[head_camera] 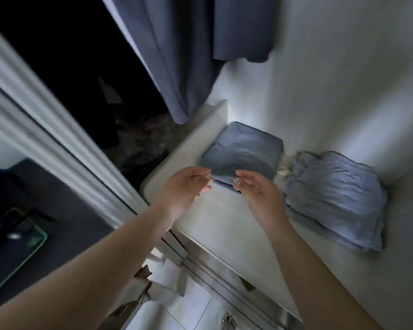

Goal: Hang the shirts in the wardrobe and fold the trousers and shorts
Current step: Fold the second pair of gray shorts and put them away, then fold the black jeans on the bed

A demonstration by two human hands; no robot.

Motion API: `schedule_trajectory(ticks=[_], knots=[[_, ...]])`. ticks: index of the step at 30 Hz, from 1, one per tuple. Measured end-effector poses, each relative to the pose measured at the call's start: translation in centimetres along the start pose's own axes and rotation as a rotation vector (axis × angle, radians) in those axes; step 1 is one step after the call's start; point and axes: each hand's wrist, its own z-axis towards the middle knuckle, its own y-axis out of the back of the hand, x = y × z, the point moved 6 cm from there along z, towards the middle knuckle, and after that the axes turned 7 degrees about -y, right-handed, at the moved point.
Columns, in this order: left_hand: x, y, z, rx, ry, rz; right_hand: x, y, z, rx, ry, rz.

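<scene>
Reaching forward over a white shelf (215,225) inside the wardrobe, both bare forearms stretching in from the bottom edge. Left hand (184,189) hovering just short of the near edge of a folded blue garment (243,153), palm turning inward, fingers (200,173) loosely curved and apart, gripping nothing. Right hand (260,191) mirroring it just beside, fingers (242,177) relaxed and slightly spread, fingertips sitting over the front hem of the same fold; touching or a hair above, impossible to tell through the blur. Thumbs pointing toward each other with a gap between them.

Folded blue garment lying flat toward the back left corner of the shelf, against the low white side wall (200,132). Second blue garment (334,196) lying to the right of it, more rumpled, loosely heaped, near but not overlapping the first, with a small pale object (282,172) sitting between the two, too small to identify.

Hanging above: dark blue fabric (177,55), draping down toward the left end of the shelf, and a shorter dark blue piece (243,27) ending near the top edge. Standing at left: white wardrobe frame (45,129) running diagonally, dark interior behind it. Showing below the shelf: drawer fronts (224,275) and pale floor tiles (188,308).
</scene>
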Motion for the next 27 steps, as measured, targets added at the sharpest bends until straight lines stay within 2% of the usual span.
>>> schedule_trajectory(ticks=[4,8,14,20,27], knots=[[-3.3,8.6,-7.7,-0.168,-0.089,0.065,6.9,-5.8,-5.3,0.161,0.126,0.108],[-4.9,18.2,-20.2,-0.379,-0.155,0.085,12.8,-12.2,-14.1,0.358,0.251,0.111],[-2.2,27.5,-38.0,-0.707,-0.125,0.053,18.0,-21.8,-27.9,0.7,0.397,0.067],[5.5,31.6,-52.3,-1.082,-0.018,-0.102,17.9,-31.6,-40.1,1.095,0.512,-0.092],[11.7,31.0,-62.5,-1.476,0.128,-0.239,19.0,-41.5,-49.1,1.501,0.739,-0.317]])
